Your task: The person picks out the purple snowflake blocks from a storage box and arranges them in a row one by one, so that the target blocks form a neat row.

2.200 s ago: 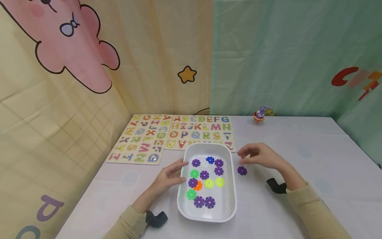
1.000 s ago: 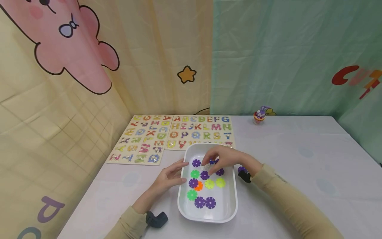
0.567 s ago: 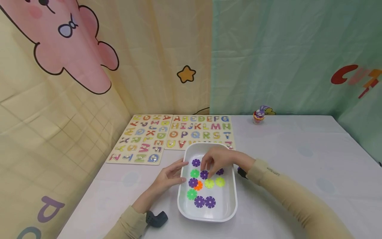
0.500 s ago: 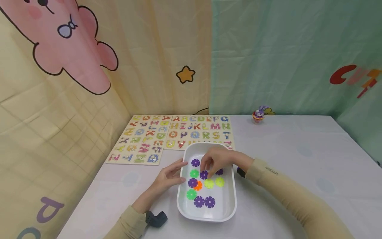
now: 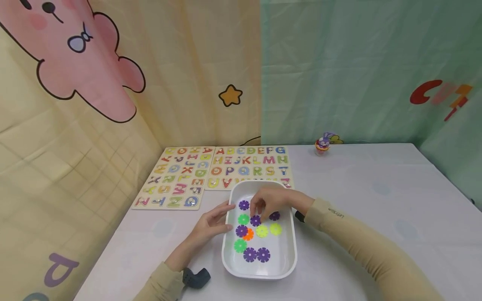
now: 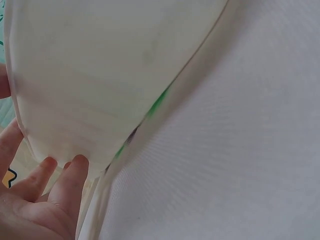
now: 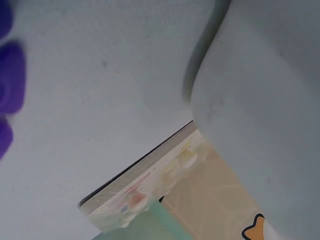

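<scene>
White tray [image 5: 260, 270] w/ snowflake discs [image 5: 263, 254] inside is sitting on table [image 5: 357, 184]; L hand [image 5: 207, 223] is touching it, fingers relaxed; R hand [image 5: 272, 200] hanging inside, can't tell if gripping; prob. best bracing tray, pinching disc edges.

we see a wide table under a white cloth with pale round spots [image 5: 361, 184]. on it we find a white plastic tray with round corners [image 5: 279, 264], a flat wooden board with bright letters [image 5: 165, 207], a second wooden letter board [image 5: 249, 166], a small purple bunny toy [image 5: 322, 144] and part of a purple notched disc [image 7: 11, 77].
</scene>
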Motion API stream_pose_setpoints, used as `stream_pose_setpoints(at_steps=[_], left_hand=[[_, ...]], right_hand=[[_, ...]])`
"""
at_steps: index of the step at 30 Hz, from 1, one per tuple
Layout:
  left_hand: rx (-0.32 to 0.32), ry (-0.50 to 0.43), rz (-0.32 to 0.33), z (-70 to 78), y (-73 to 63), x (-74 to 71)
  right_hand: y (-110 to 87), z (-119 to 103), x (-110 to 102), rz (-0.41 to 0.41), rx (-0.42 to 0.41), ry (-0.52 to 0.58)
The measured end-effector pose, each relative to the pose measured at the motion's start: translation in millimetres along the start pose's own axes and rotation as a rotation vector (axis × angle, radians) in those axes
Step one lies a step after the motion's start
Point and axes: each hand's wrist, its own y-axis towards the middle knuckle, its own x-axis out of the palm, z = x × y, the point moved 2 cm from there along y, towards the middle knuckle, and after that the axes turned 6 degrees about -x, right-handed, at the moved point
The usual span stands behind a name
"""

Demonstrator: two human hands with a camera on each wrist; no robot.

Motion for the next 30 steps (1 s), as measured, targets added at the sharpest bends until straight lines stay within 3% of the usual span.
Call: stream_pose_setpoints(at_steps=[30], left_hand=[[0.025,0.009,-0.015,-0.3,0.5,-1.0]], right_hand=[[0.4,-0.9,1.6,-0.004,-0.001,-0.039]])
